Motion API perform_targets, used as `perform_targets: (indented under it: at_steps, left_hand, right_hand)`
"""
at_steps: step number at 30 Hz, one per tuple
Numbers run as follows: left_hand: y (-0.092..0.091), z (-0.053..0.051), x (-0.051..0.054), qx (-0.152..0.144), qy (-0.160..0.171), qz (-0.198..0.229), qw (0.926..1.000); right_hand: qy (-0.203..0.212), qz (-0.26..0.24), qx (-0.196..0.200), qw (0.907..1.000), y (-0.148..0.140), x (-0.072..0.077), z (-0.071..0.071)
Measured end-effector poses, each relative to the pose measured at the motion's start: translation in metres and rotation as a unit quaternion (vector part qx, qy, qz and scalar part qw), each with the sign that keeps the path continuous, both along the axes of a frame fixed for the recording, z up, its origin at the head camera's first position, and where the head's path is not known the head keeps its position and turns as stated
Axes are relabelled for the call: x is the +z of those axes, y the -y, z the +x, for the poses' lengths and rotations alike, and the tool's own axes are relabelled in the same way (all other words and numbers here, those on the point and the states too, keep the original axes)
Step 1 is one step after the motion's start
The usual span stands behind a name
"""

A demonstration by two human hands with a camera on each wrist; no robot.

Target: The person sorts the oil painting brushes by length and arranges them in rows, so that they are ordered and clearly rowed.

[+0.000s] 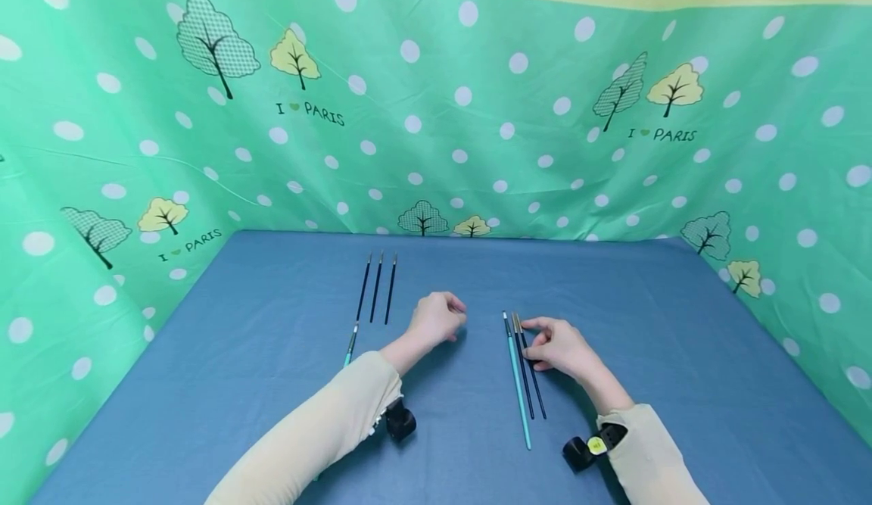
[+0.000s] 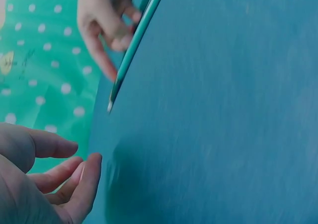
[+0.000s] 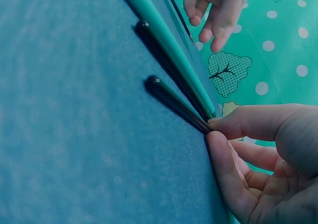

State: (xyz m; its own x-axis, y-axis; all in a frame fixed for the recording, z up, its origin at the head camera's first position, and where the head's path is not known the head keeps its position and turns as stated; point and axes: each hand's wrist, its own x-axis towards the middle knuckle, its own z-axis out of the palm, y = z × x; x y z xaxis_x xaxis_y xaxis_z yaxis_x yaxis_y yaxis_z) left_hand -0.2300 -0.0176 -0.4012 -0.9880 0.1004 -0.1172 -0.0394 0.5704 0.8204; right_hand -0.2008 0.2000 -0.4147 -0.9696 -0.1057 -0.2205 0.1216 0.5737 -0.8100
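My right hand [image 1: 562, 347] pinches a slim dark-handled paintbrush [image 3: 174, 100] between thumb and finger. That brush is the rightmost of three lying side by side on the blue cloth. Beside it are another dark paintbrush [image 1: 526, 384] and a longer teal paintbrush [image 1: 518, 380], bristles pointing to the far side. My left hand [image 1: 436, 316] is over the cloth between the two groups of brushes, fingers loosely bent, holding nothing. In the left wrist view its thumb and fingertips [image 2: 92, 169] are apart.
Three dark paintbrushes [image 1: 376, 289] lie in a row at the far left. Below them another teal paintbrush [image 1: 350, 346] is mostly hidden under the left sleeve [image 1: 327, 422]. A green dotted curtain [image 1: 436, 157] borders the blue cloth [image 1: 238, 353] at the back and sides.
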Motion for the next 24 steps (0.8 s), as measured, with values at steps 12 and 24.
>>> perform_targets:
  at_steps: [12,24]
  left_hand:
    - [-0.046,0.022,-0.004,-0.032,0.023,0.039,0.9985]
    - [-0.07,0.021,-0.012,-0.002,0.011,-0.006,0.9999]
  right_hand:
    - [-0.005,0.003,-0.005,1.0,0.0,-0.001,-0.001]
    - [-0.003,-0.004,0.0,1.0,-0.001,-0.001,-0.002]
